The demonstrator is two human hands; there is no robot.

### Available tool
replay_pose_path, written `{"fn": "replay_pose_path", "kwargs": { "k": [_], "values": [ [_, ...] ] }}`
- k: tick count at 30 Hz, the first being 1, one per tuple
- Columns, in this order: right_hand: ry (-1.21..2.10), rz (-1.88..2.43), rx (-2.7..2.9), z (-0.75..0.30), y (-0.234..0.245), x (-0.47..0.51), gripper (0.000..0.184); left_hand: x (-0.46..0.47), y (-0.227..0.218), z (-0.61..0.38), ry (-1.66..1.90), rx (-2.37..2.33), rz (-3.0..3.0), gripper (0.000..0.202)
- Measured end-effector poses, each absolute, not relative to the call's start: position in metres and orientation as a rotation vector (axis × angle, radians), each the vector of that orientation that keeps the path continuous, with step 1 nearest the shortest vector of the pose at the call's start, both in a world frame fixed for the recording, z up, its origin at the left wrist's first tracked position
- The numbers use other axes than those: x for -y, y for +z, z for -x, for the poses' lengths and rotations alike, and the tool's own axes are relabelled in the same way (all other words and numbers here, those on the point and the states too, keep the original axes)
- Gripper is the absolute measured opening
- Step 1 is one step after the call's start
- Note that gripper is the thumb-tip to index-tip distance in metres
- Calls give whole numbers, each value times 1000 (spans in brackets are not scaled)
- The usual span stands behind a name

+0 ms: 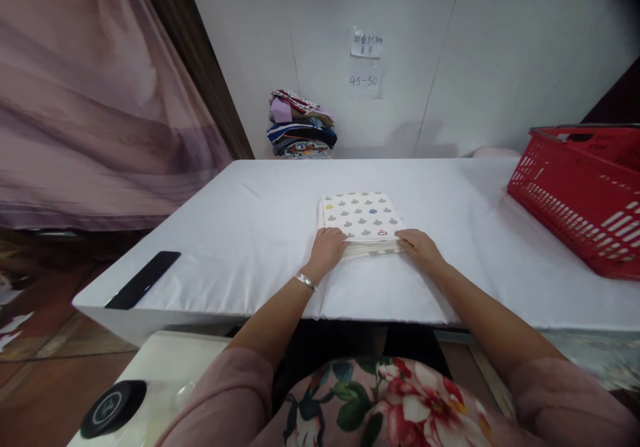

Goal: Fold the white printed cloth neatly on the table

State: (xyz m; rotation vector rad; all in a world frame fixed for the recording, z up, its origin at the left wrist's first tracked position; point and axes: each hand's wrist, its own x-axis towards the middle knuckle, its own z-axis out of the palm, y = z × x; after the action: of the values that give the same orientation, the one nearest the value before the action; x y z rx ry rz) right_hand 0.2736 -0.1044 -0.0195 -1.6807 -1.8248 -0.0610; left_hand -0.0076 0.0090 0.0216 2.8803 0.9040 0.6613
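Observation:
A folded white cloth (361, 217) printed with small grey shapes lies in the middle of the white table (240, 233). My left hand (327, 248), with a silver bracelet on the wrist, grips the cloth's near left corner, fingers curled over the edge. At the near right corner my right hand (420, 245) holds the folded edge, fingers tucked against it. Both forearms reach out from pink sleeves.
A red plastic basket (580, 193) stands at the table's right end. A stack of folded coloured clothes (300, 127) sits against the back wall. A black flat object (143, 279) lies near the table's left front corner. A pink curtain (90, 100) hangs at left.

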Motion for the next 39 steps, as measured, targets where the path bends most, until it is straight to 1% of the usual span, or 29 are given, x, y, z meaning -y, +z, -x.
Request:
{"fn": "replay_pose_path", "kwargs": {
  "k": [7, 11, 18, 22, 26, 32, 36, 39],
  "values": [
    [11, 1662, 1767, -274, -23, 104, 28, -4, 13, 12, 672, -856, -2874, 16],
    [22, 1638, 1757, -277, -28, 100, 27, -7, 14, 15, 649, -842, -2890, 30],
    [50, 1643, 1776, -278, -24, 95, 25, -9, 24, 15, 511, -842, -2966, 44],
    [71, 1658, 1751, -276, -20, 95, 25, -13, 29, 12, 452, -850, -2967, 38],
    [63, 1621, 1749, -276, -24, 96, 25, -14, 27, 15, 498, -803, -2906, 37],
    [85, 1609, 1782, -281, -24, 97, 28, -16, 26, 20, 494, -781, -2835, 25],
    [185, 1658, 1784, -282, -15, 96, 27, -16, 28, 17, 505, -845, -2821, 28],
    [173, 1688, 1742, -278, -11, 98, 26, -14, 25, 15, 560, -914, -2826, 30]
  ]
}}
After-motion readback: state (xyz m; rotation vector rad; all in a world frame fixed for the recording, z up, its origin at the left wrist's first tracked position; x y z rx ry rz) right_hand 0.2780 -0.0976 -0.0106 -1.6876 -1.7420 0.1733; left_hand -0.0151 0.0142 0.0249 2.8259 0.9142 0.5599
